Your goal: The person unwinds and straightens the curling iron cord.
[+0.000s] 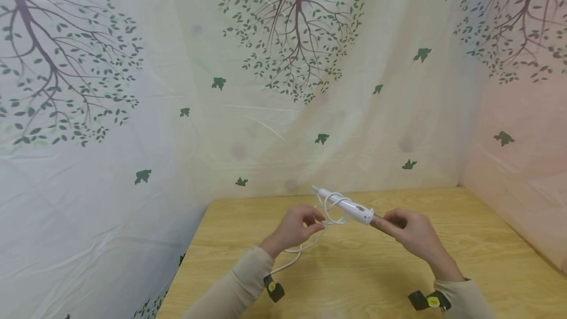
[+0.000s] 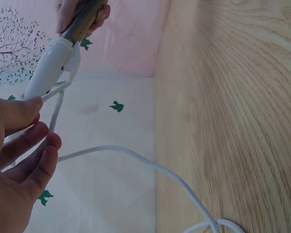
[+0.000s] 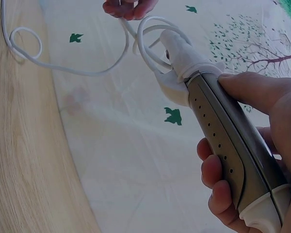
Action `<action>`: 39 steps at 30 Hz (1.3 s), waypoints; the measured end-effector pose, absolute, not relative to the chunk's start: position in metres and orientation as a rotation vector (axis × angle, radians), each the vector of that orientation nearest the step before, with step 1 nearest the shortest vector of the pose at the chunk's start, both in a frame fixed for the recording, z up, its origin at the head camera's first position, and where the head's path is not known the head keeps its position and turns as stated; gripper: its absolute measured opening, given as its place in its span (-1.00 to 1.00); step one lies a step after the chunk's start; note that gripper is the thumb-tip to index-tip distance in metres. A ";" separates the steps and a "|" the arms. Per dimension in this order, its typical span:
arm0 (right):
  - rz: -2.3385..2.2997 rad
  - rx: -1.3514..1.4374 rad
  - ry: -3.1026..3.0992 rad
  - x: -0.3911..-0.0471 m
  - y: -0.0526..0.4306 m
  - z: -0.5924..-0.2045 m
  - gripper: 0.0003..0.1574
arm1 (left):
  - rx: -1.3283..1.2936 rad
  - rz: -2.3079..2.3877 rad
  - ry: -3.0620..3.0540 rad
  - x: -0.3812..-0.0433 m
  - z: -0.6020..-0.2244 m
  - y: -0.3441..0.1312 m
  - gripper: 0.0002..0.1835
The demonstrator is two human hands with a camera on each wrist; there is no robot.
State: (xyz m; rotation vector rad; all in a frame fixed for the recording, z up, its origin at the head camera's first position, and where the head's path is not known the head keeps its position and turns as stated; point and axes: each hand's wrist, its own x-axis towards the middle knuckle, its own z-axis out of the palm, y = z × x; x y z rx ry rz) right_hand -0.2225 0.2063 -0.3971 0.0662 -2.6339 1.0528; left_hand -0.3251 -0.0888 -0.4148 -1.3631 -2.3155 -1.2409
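A hair straightener [image 1: 350, 208] with a white handle and a bronze-brown front section is held up above the table, tilted. My right hand [image 1: 416, 235] grips its brown section, where a row of small holes shows in the right wrist view [image 3: 218, 141]. White cord [image 2: 121, 149] is looped around the handle and trails down toward the table. At the handle's left, my left hand [image 1: 294, 228] pinches the cord between bent fingers. In the left wrist view, its thumb overlaps the handle's lower end; whether it touches the handle I cannot tell.
The wooden table [image 1: 354, 279] spreads beneath both hands. A hanging sheet [image 1: 274, 127] printed with trees and leaves encloses it at the back and both sides. A small loop of the cord [image 3: 26, 30] appears near the table in the right wrist view.
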 end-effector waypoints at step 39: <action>1.056 0.093 -2.636 -0.223 0.204 -0.400 -0.56 | -1.206 -0.778 -2.464 -0.320 -0.428 -0.074 -0.95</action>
